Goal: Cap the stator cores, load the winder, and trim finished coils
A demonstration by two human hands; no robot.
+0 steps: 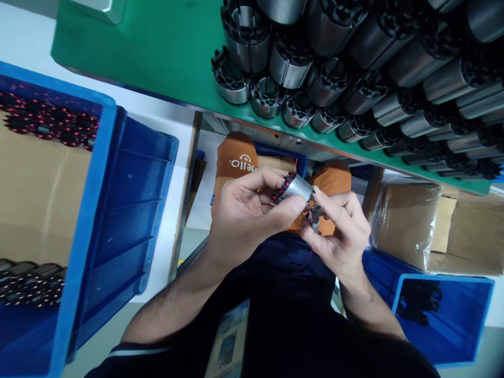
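Above my lap, my left hand (252, 210) grips a metal cylinder (300, 188) between thumb and fingers. The cylinder lies tilted, with a black toothed rim and red wire at its left end. My right hand (340, 226) is at the cylinder's right end, its index finger close to the rim. Between its thumb and fingers is a small grey and black piece (314, 216), too small to make out. A thin red wire hangs below it.
Many metal cylinders (291, 65) stand stacked on the green table (157, 47) ahead. A blue bin (84, 184) with wire-wound parts is at left. At right are a blue bin (452, 325) with black parts and a cardboard box (472, 231).
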